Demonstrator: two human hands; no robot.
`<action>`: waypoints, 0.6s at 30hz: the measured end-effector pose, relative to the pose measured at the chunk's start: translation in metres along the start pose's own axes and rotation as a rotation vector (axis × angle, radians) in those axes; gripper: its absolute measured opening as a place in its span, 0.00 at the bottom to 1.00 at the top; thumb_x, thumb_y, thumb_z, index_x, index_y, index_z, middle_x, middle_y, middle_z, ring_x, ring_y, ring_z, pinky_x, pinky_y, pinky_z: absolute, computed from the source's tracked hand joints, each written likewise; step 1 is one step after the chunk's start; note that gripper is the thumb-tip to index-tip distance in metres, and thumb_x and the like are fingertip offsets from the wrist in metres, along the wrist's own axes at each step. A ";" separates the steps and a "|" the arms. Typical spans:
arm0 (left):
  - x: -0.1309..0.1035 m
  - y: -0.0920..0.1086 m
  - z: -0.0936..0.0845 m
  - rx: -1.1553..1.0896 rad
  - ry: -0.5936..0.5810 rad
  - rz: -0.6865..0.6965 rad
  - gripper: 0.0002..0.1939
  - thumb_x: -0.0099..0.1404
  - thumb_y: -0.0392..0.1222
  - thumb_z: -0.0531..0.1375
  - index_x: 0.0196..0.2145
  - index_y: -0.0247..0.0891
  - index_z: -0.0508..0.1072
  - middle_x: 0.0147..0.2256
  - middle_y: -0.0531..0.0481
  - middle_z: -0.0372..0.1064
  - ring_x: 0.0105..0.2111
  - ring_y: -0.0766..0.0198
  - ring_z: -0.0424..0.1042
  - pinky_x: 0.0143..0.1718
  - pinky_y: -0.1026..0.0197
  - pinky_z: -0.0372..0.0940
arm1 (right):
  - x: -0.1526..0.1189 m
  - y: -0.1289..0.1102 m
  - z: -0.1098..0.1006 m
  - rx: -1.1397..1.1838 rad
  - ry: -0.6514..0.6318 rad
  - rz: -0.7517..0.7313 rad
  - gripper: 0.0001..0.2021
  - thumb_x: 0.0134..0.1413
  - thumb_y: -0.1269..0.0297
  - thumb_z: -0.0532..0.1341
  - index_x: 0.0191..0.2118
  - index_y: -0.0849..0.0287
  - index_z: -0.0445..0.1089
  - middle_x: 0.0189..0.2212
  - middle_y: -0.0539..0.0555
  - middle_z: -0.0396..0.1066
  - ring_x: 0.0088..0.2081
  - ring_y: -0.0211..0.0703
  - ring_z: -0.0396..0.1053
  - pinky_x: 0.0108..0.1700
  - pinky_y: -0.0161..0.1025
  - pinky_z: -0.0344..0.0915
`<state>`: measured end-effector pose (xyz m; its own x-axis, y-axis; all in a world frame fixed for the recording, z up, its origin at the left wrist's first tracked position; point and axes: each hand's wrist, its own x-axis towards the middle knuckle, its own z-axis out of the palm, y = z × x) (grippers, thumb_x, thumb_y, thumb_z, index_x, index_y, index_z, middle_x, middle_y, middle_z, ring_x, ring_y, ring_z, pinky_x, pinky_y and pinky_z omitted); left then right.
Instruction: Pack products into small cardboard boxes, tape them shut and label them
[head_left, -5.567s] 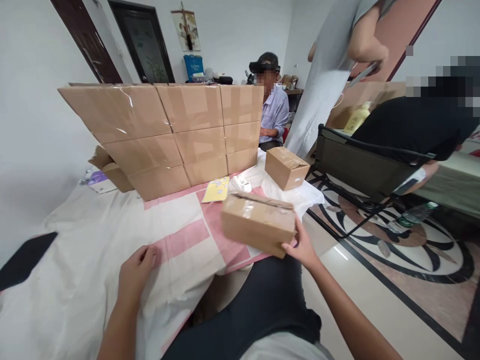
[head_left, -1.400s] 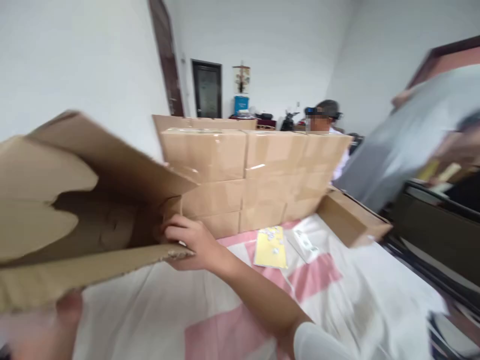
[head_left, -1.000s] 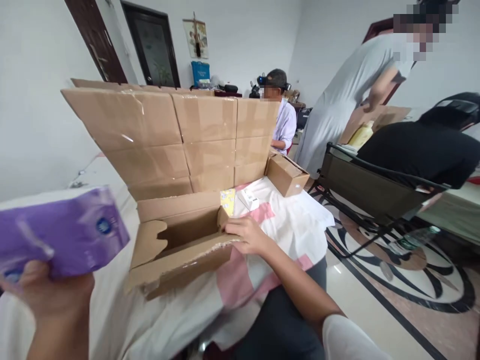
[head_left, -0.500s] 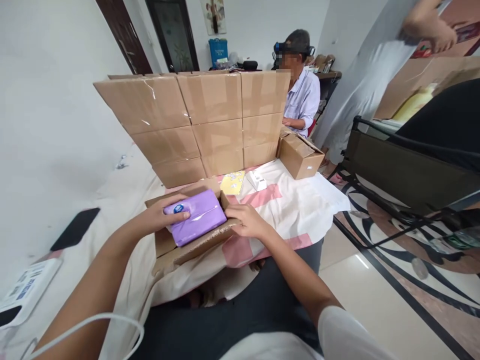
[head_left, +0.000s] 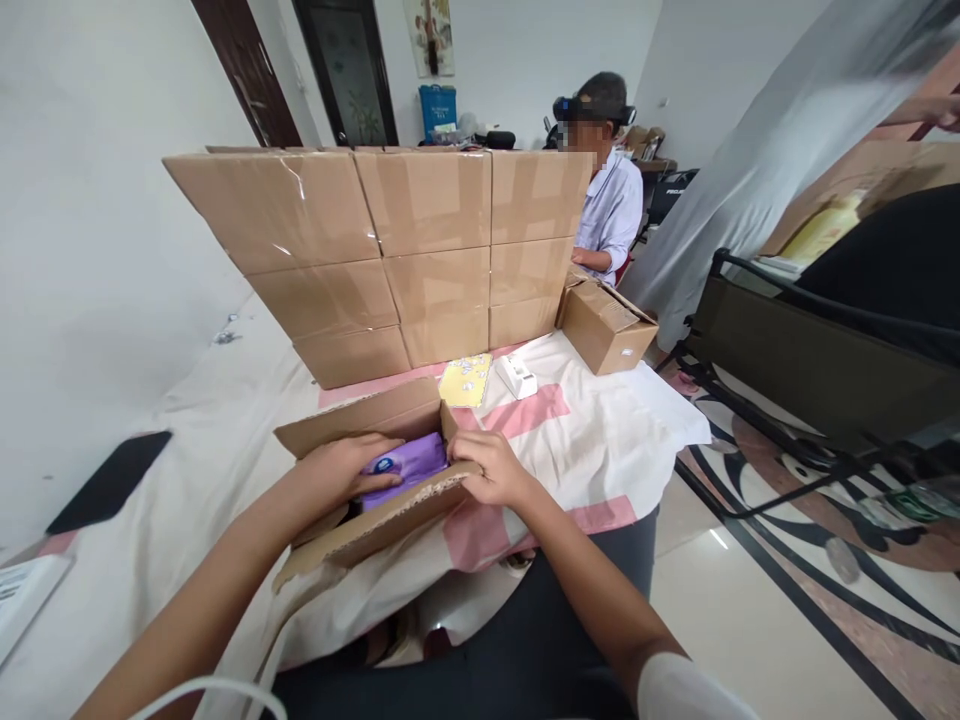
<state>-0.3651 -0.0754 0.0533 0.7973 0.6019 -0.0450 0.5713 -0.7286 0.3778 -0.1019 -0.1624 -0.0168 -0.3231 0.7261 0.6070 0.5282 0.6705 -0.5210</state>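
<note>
A purple soft pack with a round blue label lies inside an open cardboard box in front of me. My left hand reaches into the box and grips the pack's left end, thumb on top near the label. At the box's right end, my right hand has its fingers closed round the edge of the cardboard, close to the pack's right end. The near flap hides the lower part of the pack.
Stacked taped cartons stand behind the box. Beyond it lie a yellow patterned sheet and a white device. Right of them is a smaller carton. A seated person is behind. A black phone-like slab lies left.
The purple pack has gone down deeper into the box, and my left hand has moved down with it. My right hand stays at the box's right edge. The standing person has shifted right.
</note>
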 end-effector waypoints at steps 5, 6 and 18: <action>-0.010 -0.001 0.004 0.229 0.135 0.246 0.21 0.74 0.53 0.54 0.59 0.49 0.75 0.55 0.45 0.75 0.54 0.51 0.73 0.56 0.51 0.68 | -0.001 -0.001 0.003 0.001 0.032 0.008 0.05 0.45 0.67 0.53 0.32 0.54 0.57 0.29 0.51 0.64 0.31 0.44 0.63 0.34 0.38 0.58; -0.011 -0.002 0.005 0.241 0.147 0.245 0.20 0.75 0.51 0.52 0.58 0.48 0.75 0.55 0.45 0.76 0.53 0.51 0.73 0.55 0.51 0.68 | -0.001 -0.001 0.003 0.010 0.038 0.004 0.05 0.44 0.67 0.53 0.32 0.54 0.57 0.29 0.51 0.64 0.31 0.44 0.63 0.34 0.38 0.58; -0.006 -0.011 0.004 0.175 0.141 0.016 0.24 0.69 0.64 0.55 0.48 0.46 0.80 0.49 0.45 0.80 0.47 0.46 0.78 0.49 0.52 0.69 | -0.005 0.004 0.009 0.025 0.101 -0.017 0.03 0.49 0.68 0.52 0.32 0.54 0.57 0.30 0.52 0.65 0.32 0.43 0.64 0.35 0.39 0.59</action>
<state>-0.3756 -0.0724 0.0462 0.7784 0.6206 0.0944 0.5936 -0.7767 0.2108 -0.1052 -0.1620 -0.0279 -0.2504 0.6967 0.6722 0.5029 0.6869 -0.5246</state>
